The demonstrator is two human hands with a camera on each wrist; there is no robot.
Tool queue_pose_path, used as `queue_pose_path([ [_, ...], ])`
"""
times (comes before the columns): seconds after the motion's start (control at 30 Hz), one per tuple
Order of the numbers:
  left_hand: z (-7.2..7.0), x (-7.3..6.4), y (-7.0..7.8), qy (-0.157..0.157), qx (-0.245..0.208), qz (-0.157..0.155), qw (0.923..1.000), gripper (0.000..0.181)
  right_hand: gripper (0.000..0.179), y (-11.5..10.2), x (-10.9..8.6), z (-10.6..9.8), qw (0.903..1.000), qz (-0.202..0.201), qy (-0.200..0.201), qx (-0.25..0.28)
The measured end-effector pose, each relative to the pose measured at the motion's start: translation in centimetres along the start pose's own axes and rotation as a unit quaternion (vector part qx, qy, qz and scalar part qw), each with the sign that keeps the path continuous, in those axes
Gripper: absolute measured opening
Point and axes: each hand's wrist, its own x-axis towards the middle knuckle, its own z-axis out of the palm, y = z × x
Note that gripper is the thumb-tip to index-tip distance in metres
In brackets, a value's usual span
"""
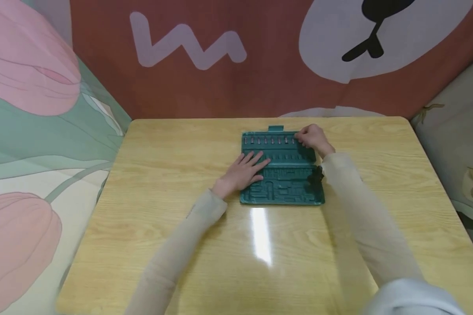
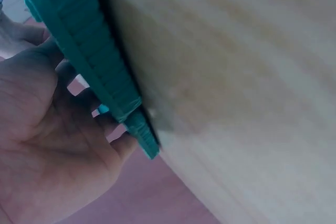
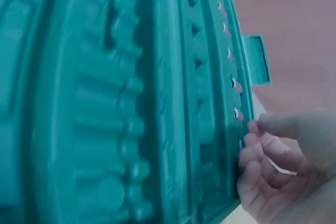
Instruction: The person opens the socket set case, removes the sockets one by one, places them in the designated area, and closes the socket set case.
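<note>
A green plastic tool case (image 1: 281, 202) lies unfolded flat on the table, with moulded recesses in both halves. Along the far edge of its upper half runs a row of small metal bits (image 1: 272, 140). My left hand (image 1: 240, 174), fingers spread, rests on the case's left side across the fold; the left wrist view shows its palm (image 2: 58, 129) beside the case's edge. At the right end of the row, my right hand (image 1: 313, 138) has its fingers curled and their tips close together. I cannot tell whether a bit is between those fingertips, which hide that slot.
The case stands on a light wood table (image 1: 173, 175), near its far edge. A latch tab (image 1: 276, 128) sticks out at the far side. A dark object (image 1: 316, 175) overlaps the case's right edge below the right wrist. Behind the table hangs a reddish-brown patterned cloth (image 1: 220, 87).
</note>
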Motion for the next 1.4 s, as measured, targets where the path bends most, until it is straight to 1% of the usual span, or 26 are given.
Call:
queue_pose_path([
  [0.07, -0.2, 0.0, 0.1, -0.003, 0.002, -0.006, 1.0, 0.061, 0.032, -0.1, 0.3, 0.2, 0.9999, -0.003, 0.008, -0.007],
  [0.17, -0.5, 0.1, 0.1, -0.005, 0.002, -0.01, 0.9999, 0.06, 0.045, -0.2, 0.8, 0.5, 0.9994, 0.003, 0.014, -0.031],
  [0.27, -0.3, 0.1, 0.3, -0.005, -0.004, -0.003, 1.0, 0.06, 0.052, -0.3, 1.1, 0.7, 0.9975, 0.024, 0.019, -0.064],
  [0.43, 0.3, 0.0, 0.4, 0.001, -0.008, -0.004, 1.0, 0.06, 0.049, -0.6, 0.9, 1.2, 0.9946, 0.042, 0.025, -0.091],
  [0.63, 0.8, -0.2, 0.4, 0.001, -0.002, -0.007, 1.0, 0.06, 0.045, -0.8, 0.8, 1.9, 0.994, 0.054, 0.026, -0.091],
  [0.8, 0.8, -0.1, 0.3, 0.009, 0.001, -0.005, 0.9999, 0.059, 0.046, -0.6, 1.2, 2.0, 0.9924, 0.065, 0.045, -0.094],
  [1.03, 0.7, 0.2, 0.3, 0.015, 0.007, -0.006, 0.9998, 0.059, 0.049, -0.4, 1.0, 1.4, 0.9924, 0.086, 0.061, -0.063],
  [1.23, 0.6, 0.1, 0.4, 0.013, 0.001, -0.009, 0.9999, 0.06, 0.054, -0.2, 0.6, 1.8, 0.9938, 0.074, 0.076, -0.033],
  [1.4, 0.6, 0.0, 0.5, 0.013, -0.004, -0.006, 0.9999, 0.06, 0.053, 0.0, 0.5, 2.1, 0.9918, 0.081, 0.097, -0.022],
])
